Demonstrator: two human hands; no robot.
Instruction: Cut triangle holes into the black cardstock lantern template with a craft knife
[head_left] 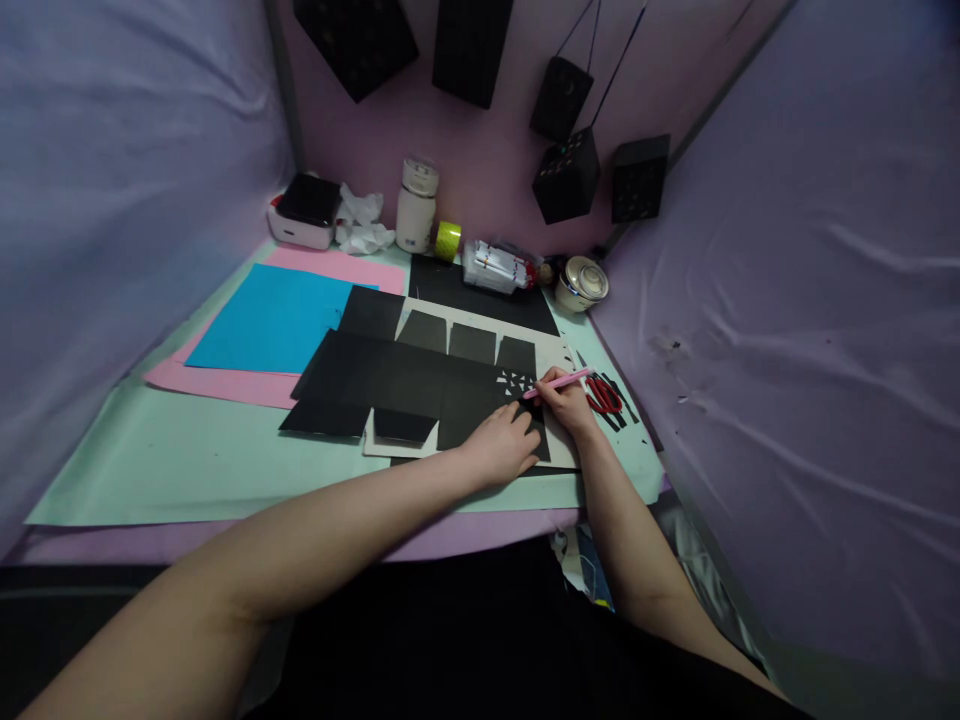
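A black card sheet [375,375] with side flaps, shaped like an unfolded box, lies across a white board [562,445]. Small white shapes [514,381] show as cut-outs at its right end. My right hand [564,402] grips a pink pen-style craft knife [574,379], its tip down at the card beside the cut-outs; the blade is too small to make out. Just to the left, my left hand [504,445] rests on the card with its fingers spread, pressing it and holding nothing.
Red-handled scissors [604,395] lie among black strips on the right. Blue [262,318] and pink sheets [225,380] are at the left. Along the back stand a white bottle [416,205], yellow tape [448,241] and a lidded pot [582,284]. Black boxes [566,175] hang above.
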